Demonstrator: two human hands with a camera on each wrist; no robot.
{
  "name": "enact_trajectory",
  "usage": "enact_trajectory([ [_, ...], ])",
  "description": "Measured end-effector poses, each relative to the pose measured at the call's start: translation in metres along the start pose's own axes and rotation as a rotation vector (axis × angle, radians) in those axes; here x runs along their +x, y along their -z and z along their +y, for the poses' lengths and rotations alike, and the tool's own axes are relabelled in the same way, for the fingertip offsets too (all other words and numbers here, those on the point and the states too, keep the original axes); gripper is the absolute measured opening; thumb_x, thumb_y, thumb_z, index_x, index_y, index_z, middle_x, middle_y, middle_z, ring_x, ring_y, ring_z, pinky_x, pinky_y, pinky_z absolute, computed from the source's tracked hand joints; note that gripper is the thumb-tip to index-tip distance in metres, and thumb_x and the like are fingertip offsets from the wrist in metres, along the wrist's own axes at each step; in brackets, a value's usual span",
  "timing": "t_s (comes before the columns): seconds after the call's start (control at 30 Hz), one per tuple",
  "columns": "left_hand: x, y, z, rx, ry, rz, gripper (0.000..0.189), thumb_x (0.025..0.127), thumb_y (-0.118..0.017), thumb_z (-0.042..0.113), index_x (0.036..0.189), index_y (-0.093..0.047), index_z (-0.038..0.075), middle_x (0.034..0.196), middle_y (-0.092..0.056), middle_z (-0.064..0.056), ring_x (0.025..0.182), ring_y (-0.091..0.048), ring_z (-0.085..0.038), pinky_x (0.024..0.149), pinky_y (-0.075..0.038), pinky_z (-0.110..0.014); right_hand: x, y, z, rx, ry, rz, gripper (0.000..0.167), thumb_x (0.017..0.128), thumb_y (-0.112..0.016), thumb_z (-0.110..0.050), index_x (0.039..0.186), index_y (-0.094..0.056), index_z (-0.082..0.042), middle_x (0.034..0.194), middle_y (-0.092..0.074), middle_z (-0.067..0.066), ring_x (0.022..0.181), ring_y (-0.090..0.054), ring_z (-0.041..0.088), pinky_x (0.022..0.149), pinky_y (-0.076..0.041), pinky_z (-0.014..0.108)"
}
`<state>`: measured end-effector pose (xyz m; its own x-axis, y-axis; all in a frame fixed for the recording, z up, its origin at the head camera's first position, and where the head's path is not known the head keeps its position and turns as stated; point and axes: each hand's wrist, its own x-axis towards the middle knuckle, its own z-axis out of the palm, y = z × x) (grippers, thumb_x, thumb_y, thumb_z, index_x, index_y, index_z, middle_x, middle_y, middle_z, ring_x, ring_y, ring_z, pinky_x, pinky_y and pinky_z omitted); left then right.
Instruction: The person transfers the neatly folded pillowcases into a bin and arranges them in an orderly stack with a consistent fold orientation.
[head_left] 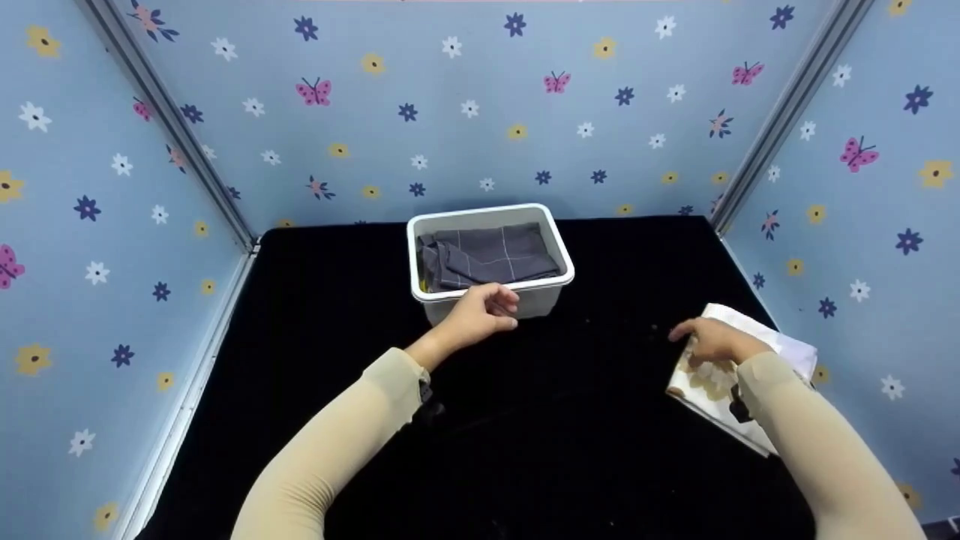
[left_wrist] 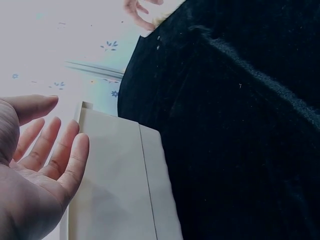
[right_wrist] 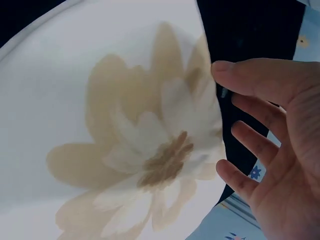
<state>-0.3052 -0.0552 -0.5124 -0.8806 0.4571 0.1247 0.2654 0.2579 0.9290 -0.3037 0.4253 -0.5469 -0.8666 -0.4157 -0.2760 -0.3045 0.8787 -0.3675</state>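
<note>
A white plastic basket (head_left: 491,295) stands toward the back of the black surface, with a folded dark grey checked cloth (head_left: 502,251) in it. My left hand (head_left: 474,315) is by its front wall, fingers loosely bent and holding nothing. In the left wrist view, that hand (left_wrist: 42,165) shows its palm beside the basket's side (left_wrist: 115,175). Over at the right lies a folded white cloth (head_left: 795,352) with a beige flower print. My right hand (head_left: 716,341) is over it. The right wrist view has the thumb and fingers spread at the edge of the cloth (right_wrist: 165,110), without a pinch.
Black fabric (head_left: 525,420) covers the table. Blue panels (head_left: 480,112) printed with flowers and butterflies enclose the back and both sides, with metal posts (head_left: 795,112) at the corners. Something yellow (head_left: 424,286) peeks out in the basket's front left corner.
</note>
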Motion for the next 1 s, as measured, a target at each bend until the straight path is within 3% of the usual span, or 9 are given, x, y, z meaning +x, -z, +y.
enact_trajectory([
  [0.23, -0.001, -0.004, -0.003, 0.021, 0.004, -0.009, 0.038, 0.085, -0.081, -0.004, 0.121, -0.07, -0.013, 0.109, -0.077, -0.023, 0.087, -0.066, -0.007, 0.085, -0.057, -0.022, -0.001, -0.006, 0.001, -0.067, -0.049, -0.071, 0.058, 0.066, -0.074, 0.008, 0.123, -0.076, 0.0, 0.129, -0.071, 0.031, 0.101, -0.063, 0.036, 0.088, -0.055, 0.048],
  [0.5, -0.002, -0.005, -0.006, 0.012, 0.033, -0.02, 0.038, 0.086, -0.08, -0.003, 0.121, -0.069, -0.012, 0.11, -0.077, -0.023, 0.086, -0.065, -0.005, 0.084, -0.056, -0.02, -0.004, -0.01, -0.001, -0.211, -0.011, -0.036, 0.041, 0.071, -0.08, -0.004, 0.111, -0.08, -0.011, 0.118, -0.071, 0.018, 0.114, -0.063, 0.046, 0.094, -0.056, 0.064],
  [0.7, -0.003, -0.006, -0.008, -0.001, 0.044, -0.007, 0.035, 0.086, -0.08, -0.004, 0.119, -0.071, -0.01, 0.108, -0.077, -0.022, 0.084, -0.064, -0.005, 0.08, -0.055, -0.018, -0.004, -0.008, 0.0, -0.246, 0.06, 0.006, 0.017, 0.07, -0.079, -0.01, 0.087, -0.079, -0.014, 0.093, -0.066, 0.005, 0.088, -0.059, 0.03, 0.077, -0.057, 0.054],
  [0.9, -0.004, -0.009, -0.014, -0.06, 0.042, -0.021, 0.036, 0.086, -0.078, -0.008, 0.12, -0.068, -0.014, 0.105, -0.076, -0.023, 0.078, -0.065, -0.005, 0.072, -0.058, -0.018, -0.005, -0.003, 0.002, -0.084, -0.024, -0.062, 0.017, 0.067, -0.072, 0.002, 0.076, -0.071, -0.013, 0.074, -0.065, -0.002, 0.067, -0.054, 0.017, 0.059, -0.047, 0.035],
  [1.0, -0.005, -0.011, -0.016, -0.072, 0.058, -0.024, 0.038, 0.087, -0.079, -0.008, 0.122, -0.068, -0.014, 0.109, -0.075, -0.028, 0.079, -0.065, -0.005, 0.071, -0.058, -0.018, -0.007, 0.0, 0.005, -0.01, -0.024, -0.069, 0.015, 0.07, -0.074, 0.005, 0.076, -0.071, -0.009, 0.071, -0.065, -0.002, 0.061, -0.052, 0.012, 0.055, -0.045, 0.028],
])
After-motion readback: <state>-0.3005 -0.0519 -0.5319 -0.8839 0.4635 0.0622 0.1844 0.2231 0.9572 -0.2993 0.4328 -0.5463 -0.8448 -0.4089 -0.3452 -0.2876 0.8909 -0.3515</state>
